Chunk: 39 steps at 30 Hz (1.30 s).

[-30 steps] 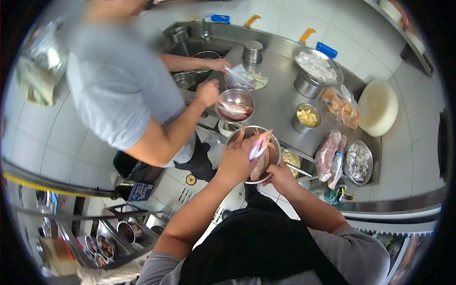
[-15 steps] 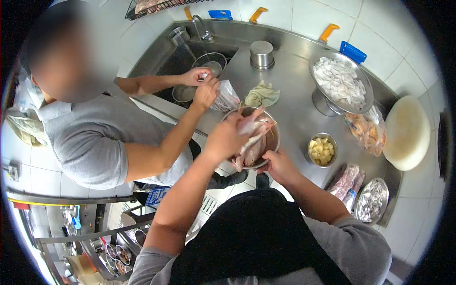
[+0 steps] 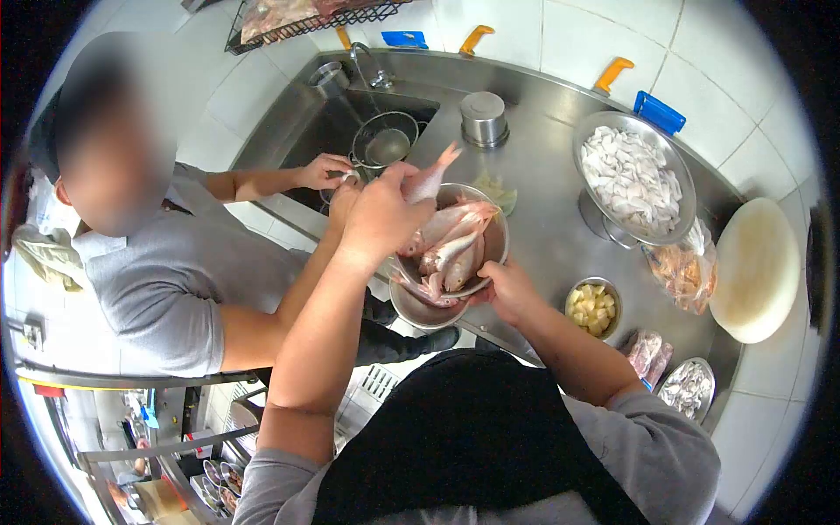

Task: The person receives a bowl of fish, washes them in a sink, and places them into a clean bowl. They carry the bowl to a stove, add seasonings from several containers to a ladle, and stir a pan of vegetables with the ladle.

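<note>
My left hand (image 3: 386, 213) is closed around a pinkish fish (image 3: 426, 182), its tail pointing up past the fingers, just above the left rim of a metal bowl (image 3: 501, 229). More whole fish (image 3: 455, 249) lie in that bowl. With fingers on the outside and thumb at the rim, my right hand (image 3: 510, 293) grips the bowl's near right side. Partly covered by it is a second metal bowl (image 3: 411, 308), with a bit of fish visible at its edge. Behind the bowl rests a pale green cloth (image 3: 497, 191).
At left a co-worker (image 3: 175, 271) holds both hands by the sink (image 3: 289, 131), close to my left hand. A colander of white pieces (image 3: 630, 179), a bowl of yellow chunks (image 3: 592, 308), bagged food (image 3: 682, 271) and a lidded pot (image 3: 484, 118) stand on the steel counter (image 3: 542, 157).
My left hand has lifted a fish from the bowl and moved up and left. The second bowl now shows below the first. My right hand keeps its hold on the rim.
</note>
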Each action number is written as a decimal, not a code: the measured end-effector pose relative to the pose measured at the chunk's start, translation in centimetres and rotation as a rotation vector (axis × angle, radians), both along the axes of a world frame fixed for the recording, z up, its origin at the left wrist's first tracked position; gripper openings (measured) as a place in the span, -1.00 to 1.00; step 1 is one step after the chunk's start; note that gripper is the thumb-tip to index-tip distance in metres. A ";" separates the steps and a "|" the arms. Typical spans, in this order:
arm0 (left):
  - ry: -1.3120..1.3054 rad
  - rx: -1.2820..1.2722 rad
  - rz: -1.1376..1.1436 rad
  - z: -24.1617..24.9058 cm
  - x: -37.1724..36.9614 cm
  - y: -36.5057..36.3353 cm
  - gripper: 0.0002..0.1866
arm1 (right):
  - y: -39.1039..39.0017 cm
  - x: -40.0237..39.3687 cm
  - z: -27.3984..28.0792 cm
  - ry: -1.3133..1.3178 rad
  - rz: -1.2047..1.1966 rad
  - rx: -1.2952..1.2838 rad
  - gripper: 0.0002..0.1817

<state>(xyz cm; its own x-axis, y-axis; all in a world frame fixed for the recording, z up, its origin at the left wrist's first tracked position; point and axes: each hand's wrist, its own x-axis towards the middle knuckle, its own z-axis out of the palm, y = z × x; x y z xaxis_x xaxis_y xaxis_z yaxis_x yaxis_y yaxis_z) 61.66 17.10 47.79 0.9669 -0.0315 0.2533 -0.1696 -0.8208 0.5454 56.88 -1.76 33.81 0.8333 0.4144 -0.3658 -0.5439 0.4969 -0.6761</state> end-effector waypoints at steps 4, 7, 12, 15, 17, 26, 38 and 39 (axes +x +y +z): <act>0.218 -0.153 -0.164 -0.7 0.8 -0.4 -0.54 | 0.1 1.1 0.2 0.019 -0.049 -0.012 -0.45; 0.202 -0.015 0.044 1.1 0.8 0.0 -0.60 | -0.5 1.3 0.4 -0.023 -0.059 0.030 -0.42; 0.184 0.142 -0.126 -1.6 0.9 1.7 -0.77 | -1.2 0.7 1.3 -0.065 -0.065 -0.016 -0.40; 0.179 0.038 -0.263 -2.9 -0.5 -0.4 -0.72 | -1.3 0.8 0.9 -0.108 -0.060 -0.047 -0.41; 0.202 -0.035 -0.356 -4.0 -0.9 -1.6 -0.65 | -1.4 0.9 0.4 -0.123 -0.052 -0.060 -0.41; 0.034 0.128 -0.123 -4.0 -1.8 -0.8 -0.81 | -1.6 0.2 0.6 -0.123 0.000 -0.068 -0.43; 0.115 0.257 -0.070 -3.2 -3.6 0.5 -0.71 | -1.4 -0.3 0.9 -0.184 0.094 -0.040 -0.47; 0.127 0.285 -0.078 -2.8 -3.8 0.7 -0.74 | -1.2 -0.4 0.8 -0.167 0.068 -0.032 -0.46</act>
<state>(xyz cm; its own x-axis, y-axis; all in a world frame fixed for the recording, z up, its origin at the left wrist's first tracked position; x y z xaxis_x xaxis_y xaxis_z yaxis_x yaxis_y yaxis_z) 57.85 17.78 44.99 0.9820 -0.1592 0.1015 -0.1835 -0.9306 0.3166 56.53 -2.94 34.65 0.8541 0.4622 -0.2385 -0.4543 0.4397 -0.7748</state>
